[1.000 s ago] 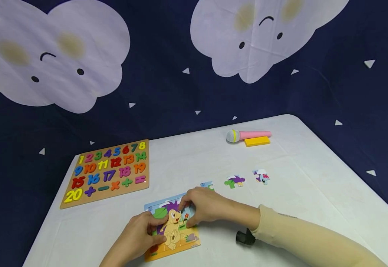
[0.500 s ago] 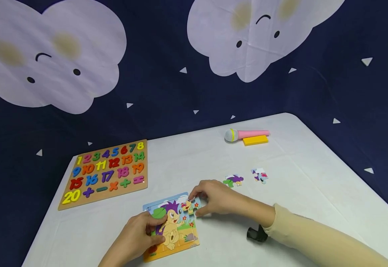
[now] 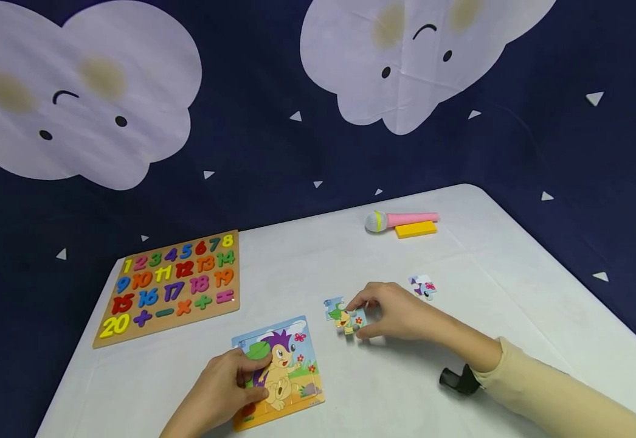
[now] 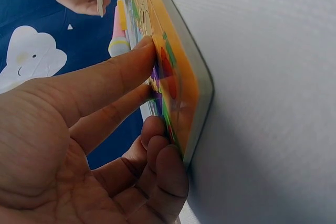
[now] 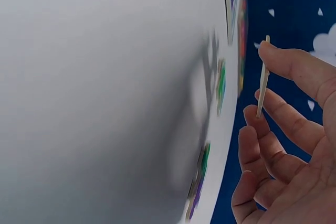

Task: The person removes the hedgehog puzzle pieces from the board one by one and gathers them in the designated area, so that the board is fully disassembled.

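Observation:
A picture puzzle of a purple hedgehog (image 3: 282, 377) lies flat in its tray on the white table. My left hand (image 3: 222, 389) rests at its left side, thumb and index finger pressing on the picture; in the left wrist view the other fingers bend against the tray's edge. My right hand (image 3: 400, 310) pinches a puzzle piece (image 3: 348, 322) with a small animal face and red flower between thumb and fingers, raised off the table. Just behind it lies a blue-and-green puzzle piece (image 3: 331, 304). A purple-and-green puzzle piece (image 5: 198, 182) is hidden by my right hand in the head view.
Further right lies another loose puzzle piece (image 3: 423, 286). A wooden number board (image 3: 167, 286) is at the left. A pink toy microphone (image 3: 405, 219) and a yellow block (image 3: 416, 229) lie at the back. A black strap part (image 3: 458, 380) hangs under my right wrist.
My right hand has moved right, away from the puzzle's upper right corner, carrying the piece toward the loose pieces. My left hand stays on the puzzle. The view has shifted slightly.

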### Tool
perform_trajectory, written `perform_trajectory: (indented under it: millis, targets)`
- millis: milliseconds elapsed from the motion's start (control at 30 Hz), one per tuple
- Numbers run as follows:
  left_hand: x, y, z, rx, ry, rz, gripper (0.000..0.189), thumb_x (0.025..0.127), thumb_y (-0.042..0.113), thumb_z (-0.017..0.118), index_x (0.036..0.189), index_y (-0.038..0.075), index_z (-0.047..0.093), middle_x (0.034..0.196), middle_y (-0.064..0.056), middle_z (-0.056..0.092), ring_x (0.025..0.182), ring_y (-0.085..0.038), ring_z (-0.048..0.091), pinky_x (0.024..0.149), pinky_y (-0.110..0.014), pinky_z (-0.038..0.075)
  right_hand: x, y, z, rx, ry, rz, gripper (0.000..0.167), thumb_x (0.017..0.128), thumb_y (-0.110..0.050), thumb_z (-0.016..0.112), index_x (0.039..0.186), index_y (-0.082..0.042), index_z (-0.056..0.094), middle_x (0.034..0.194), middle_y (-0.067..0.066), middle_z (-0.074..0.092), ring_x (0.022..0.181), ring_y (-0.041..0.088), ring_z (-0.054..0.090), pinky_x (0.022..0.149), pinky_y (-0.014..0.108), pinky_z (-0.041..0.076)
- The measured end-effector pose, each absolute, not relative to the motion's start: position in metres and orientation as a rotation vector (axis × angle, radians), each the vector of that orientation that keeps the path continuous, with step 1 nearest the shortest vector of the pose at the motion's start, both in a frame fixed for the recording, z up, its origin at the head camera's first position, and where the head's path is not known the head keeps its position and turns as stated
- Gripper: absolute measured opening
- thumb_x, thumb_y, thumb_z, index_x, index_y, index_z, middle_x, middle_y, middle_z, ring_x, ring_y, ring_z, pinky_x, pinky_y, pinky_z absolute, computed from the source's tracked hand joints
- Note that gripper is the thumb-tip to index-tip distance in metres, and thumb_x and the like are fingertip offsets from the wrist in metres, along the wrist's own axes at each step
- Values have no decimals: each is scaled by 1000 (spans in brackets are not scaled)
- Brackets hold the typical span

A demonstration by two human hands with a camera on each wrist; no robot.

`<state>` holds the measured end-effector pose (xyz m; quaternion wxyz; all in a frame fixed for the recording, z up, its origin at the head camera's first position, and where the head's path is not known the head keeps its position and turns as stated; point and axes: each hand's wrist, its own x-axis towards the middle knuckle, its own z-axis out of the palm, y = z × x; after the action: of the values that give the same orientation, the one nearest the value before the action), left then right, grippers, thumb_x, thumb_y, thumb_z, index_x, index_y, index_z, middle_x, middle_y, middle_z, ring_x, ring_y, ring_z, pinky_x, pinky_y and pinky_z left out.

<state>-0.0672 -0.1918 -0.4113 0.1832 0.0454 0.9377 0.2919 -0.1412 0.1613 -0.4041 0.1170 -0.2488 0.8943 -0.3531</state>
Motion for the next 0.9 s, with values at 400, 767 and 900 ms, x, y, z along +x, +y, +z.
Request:
perform_trajectory:
  millis: [400, 767, 900]
  targets:
    - [-68, -192, -412, 105, 2643, 803, 52, 81, 21, 95, 130, 19, 79, 80, -2, 52, 78, -17, 48, 58, -24, 36, -137, 216, -402, -647, 2741, -1015, 40, 82, -30, 95, 118, -22, 81, 97, -10, 69, 91, 12, 60, 78, 25, 50]
    - [-67, -191, -412, 110, 2650, 806, 54, 80, 20, 96, 131, 20, 78, 80, -1, 52, 78, -16, 48, 57, -24, 37, -134, 258, -407, -629, 2786, -961, 40, 81, -32, 96, 117, -21, 81, 91, -11, 65, 87, 8, 56, 76, 24, 49]
    - [-67, -191, -411, 108, 2649, 803, 55, 80, 21, 96, 131, 20, 78, 80, -1, 52, 77, -16, 48, 57, -24, 38, -133, 271, -410, -634, 2798, -949, 41, 80, -33, 96, 117, -22, 82, 91, -13, 66, 87, 7, 57, 77, 25, 50]
